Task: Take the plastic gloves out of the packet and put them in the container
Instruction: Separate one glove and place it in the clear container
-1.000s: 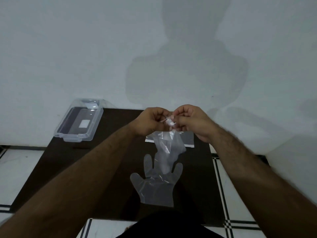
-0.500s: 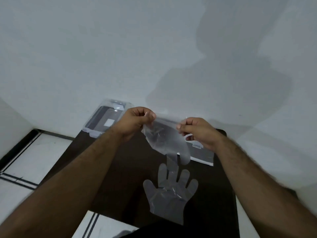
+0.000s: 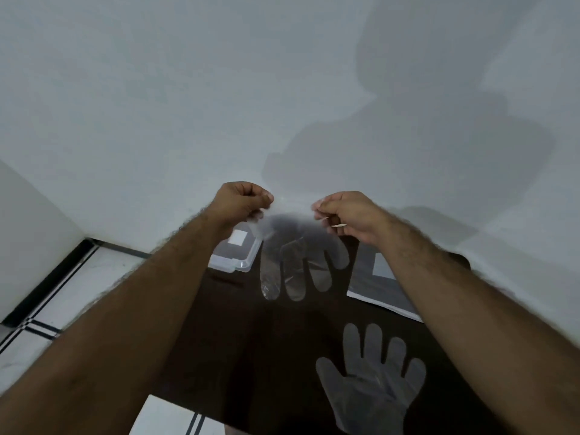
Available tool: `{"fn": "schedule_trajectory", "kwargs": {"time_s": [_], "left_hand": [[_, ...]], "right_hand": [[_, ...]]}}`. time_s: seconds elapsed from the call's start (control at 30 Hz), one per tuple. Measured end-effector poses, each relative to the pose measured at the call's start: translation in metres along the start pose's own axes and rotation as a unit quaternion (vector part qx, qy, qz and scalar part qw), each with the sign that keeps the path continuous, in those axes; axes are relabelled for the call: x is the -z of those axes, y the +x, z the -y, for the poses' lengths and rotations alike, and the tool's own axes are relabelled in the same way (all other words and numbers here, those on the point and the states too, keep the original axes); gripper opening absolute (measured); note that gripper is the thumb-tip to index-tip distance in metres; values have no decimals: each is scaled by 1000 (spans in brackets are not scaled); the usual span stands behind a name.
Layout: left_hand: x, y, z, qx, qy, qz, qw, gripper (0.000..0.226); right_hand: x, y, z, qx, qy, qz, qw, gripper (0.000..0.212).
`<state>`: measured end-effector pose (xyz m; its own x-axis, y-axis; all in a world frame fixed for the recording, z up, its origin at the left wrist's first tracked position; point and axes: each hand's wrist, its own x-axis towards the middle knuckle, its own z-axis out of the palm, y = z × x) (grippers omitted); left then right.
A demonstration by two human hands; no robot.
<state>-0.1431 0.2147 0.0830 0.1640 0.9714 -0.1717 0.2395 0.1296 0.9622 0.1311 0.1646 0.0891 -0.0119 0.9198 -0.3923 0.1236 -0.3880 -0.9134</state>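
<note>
A clear plastic glove (image 3: 296,265) hangs spread out in the air, fingers pointing down. My left hand (image 3: 241,204) pinches its cuff at one corner and my right hand (image 3: 348,215) pinches the other corner. A second clear glove (image 3: 373,381) lies flat on the dark table (image 3: 251,340), near its front edge. The packet (image 3: 376,277), flat with a white label, lies on the table under my right forearm. The clear plastic container (image 3: 235,255) sits at the table's far left, partly hidden by my left wrist and the held glove.
A white wall rises right behind the table. White floor tiles with dark lines (image 3: 62,302) lie to the left, bordered by a dark skirting.
My hands have drawn apart and the crumpled glove has opened out flat between them. The view has swung left and up, so the table sits lower and further right.
</note>
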Motion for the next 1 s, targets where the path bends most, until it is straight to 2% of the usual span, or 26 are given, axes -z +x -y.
{"fn": "schedule_trajectory", "kwargs": {"time_s": [0.2,0.43,0.6,0.7,0.83,1.0], "left_hand": [[84,63,35,18,48,17,999,9],[135,151,52,-5,105,37,994,10],[160,207,40,-66,127,30,989,10],[172,227,30,-132,127,15,983,8],[181,220,31,-207,114,14,972,10],[191,185,62,-267,171,31,948,7]], "right_hand": [[-61,73,19,-19,-45,-15,999,12],[-121,165,42,-19,-109,-62,992,9],[-144,212,73,-5,-79,-113,990,8],[-152,220,88,34,-39,-135,989,5],[-163,206,81,86,-25,-149,985,6],[-171,181,42,108,-65,-118,985,10]]}}
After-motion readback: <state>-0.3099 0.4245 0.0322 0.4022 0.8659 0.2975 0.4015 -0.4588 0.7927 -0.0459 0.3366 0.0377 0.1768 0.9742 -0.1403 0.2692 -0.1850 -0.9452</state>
